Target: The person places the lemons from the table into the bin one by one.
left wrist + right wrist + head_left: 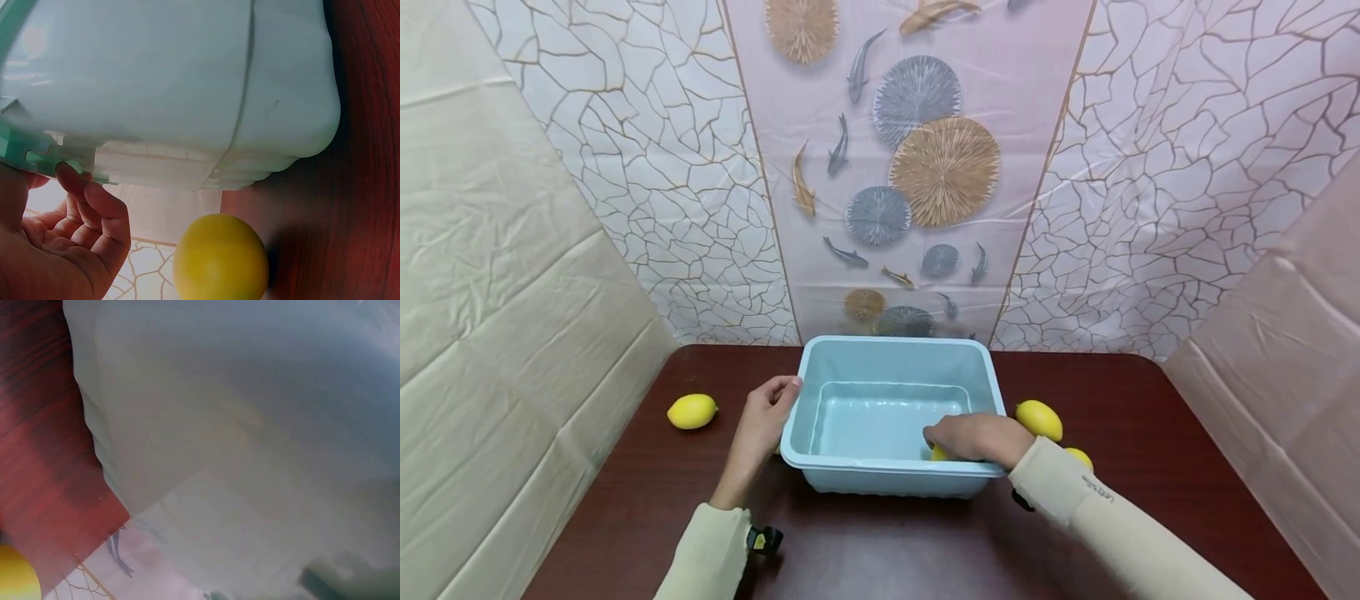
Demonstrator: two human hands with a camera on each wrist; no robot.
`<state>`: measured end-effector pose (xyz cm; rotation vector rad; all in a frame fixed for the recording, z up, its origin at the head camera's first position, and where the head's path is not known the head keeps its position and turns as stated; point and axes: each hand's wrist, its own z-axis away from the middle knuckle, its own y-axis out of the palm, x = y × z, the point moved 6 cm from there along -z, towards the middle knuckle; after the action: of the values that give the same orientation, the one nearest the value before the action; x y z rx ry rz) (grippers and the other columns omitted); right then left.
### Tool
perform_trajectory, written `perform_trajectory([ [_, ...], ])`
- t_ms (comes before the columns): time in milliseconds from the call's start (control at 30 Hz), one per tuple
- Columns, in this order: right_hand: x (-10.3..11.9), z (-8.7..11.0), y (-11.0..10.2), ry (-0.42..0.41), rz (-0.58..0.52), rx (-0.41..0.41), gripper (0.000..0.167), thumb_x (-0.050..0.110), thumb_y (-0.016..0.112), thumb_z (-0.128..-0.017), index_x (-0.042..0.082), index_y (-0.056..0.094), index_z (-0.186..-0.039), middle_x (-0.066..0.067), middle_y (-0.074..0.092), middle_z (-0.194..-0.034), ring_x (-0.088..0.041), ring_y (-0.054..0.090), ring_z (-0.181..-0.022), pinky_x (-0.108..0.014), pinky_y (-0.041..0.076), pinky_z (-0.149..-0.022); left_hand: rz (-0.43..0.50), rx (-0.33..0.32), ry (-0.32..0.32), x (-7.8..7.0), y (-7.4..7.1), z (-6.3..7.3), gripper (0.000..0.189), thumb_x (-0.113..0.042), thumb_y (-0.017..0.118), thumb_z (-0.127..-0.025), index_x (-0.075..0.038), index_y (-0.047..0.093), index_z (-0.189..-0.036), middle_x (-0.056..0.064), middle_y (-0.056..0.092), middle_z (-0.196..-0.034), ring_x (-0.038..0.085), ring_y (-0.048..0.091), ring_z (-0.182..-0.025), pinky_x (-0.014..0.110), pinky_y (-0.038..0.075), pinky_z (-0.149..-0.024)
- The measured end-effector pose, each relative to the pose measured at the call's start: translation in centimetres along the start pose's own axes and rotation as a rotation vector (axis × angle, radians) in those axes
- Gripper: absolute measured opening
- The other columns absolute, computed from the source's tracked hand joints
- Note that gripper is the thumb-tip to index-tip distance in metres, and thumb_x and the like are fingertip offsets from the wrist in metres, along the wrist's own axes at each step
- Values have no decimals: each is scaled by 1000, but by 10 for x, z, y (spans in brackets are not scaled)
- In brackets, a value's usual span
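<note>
A light blue plastic tub [887, 479] stands on the dark red-brown table. My left hand [769, 410] holds its left rim, with the thumb at the edge and curled fingers below it; in the left wrist view this hand [75, 240] is at the rim beside the tub's outer wall [156, 75]. Reaching over the near right corner, my right hand [973, 437] is inside the tub and grips a lemon [938, 453], mostly hidden under the fingers. The right wrist view is filled by the tub's wall [206, 425]; the hand is out of sight there.
One lemon [692, 412] lies to the left of the tub. To the right lie another lemon [1040, 420] and a third lemon [1080, 458], partly covered by my sleeve. Patterned cloth [895, 275] hangs behind the table [880, 550], with plain cloth at both sides.
</note>
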<state>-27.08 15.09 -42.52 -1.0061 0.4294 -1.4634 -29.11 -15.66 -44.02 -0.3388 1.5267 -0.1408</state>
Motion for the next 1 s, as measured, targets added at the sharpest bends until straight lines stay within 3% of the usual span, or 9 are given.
perform_trajectory([
  [100, 1, 2, 0, -13, 5, -1, 36, 38, 44, -108, 16, 64, -89, -5, 44, -76, -20, 47, -70, -42, 39, -73, -1, 2, -1, 1, 1, 0, 44, -40, 58, -110, -5, 69, -133, 16, 74, -111, 22, 69, -87, 28, 58, -73],
  [233, 11, 2, -2, -159, 132, -15, 21, 23, 53, -109, 11, 69, -114, -5, 64, -99, -19, 57, -87, -44, 49, -89, 8, 3, 6, 2, 2, 1, 44, -39, 57, -110, -4, 69, -132, 17, 74, -111, 20, 69, -86, 27, 57, -72],
  [300, 16, 4, -5, -217, 186, -33, 25, 21, 62, -107, 10, 67, -129, -7, 69, -117, -19, 61, -99, -47, 51, -99, 16, 7, 9, 2, 2, 1, 43, -39, 57, -110, -4, 69, -132, 17, 74, -110, 20, 69, -86, 27, 56, -72],
  [367, 19, 6, -8, -255, 221, -52, 32, 21, 68, -104, 8, 66, -133, -10, 69, -127, -20, 63, -107, -48, 52, -103, 20, 5, 7, 2, 2, 2, 43, -39, 58, -110, -4, 69, -131, 17, 74, -110, 20, 68, -86, 28, 56, -72],
  [567, 25, 18, -18, -312, 216, -101, 29, 25, 71, -103, 8, 69, -126, -10, 70, -120, -17, 64, -98, -44, 56, -94, 10, -2, -11, 4, 1, 2, 43, -40, 57, -110, -5, 69, -132, 17, 74, -111, 21, 69, -86, 28, 57, -72],
  [667, 26, 26, -24, -351, 205, -155, 22, 25, 71, -102, 9, 69, -118, -5, 70, -110, -14, 62, -88, -41, 56, -87, 14, 4, -7, 4, 2, 0, 43, -40, 57, -110, -6, 69, -133, 17, 74, -112, 21, 69, -87, 28, 58, -73],
  [833, 26, 39, -31, -436, 206, -254, 18, 24, 72, -101, 9, 69, -111, -1, 68, -102, -12, 60, -86, -37, 55, -80, 26, 7, -2, 3, 2, -2, 42, -40, 57, -110, -5, 68, -132, 18, 74, -111, 21, 69, -87, 28, 57, -72],
  [1000, 24, 54, -33, -419, 182, -332, 16, 26, 72, -102, 13, 68, -110, -1, 68, -104, -10, 61, -84, -34, 53, -75, 24, 17, -26, 2, 1, -2, 44, -42, 56, -110, -6, 68, -133, 17, 73, -113, 22, 69, -88, 29, 58, -74],
])
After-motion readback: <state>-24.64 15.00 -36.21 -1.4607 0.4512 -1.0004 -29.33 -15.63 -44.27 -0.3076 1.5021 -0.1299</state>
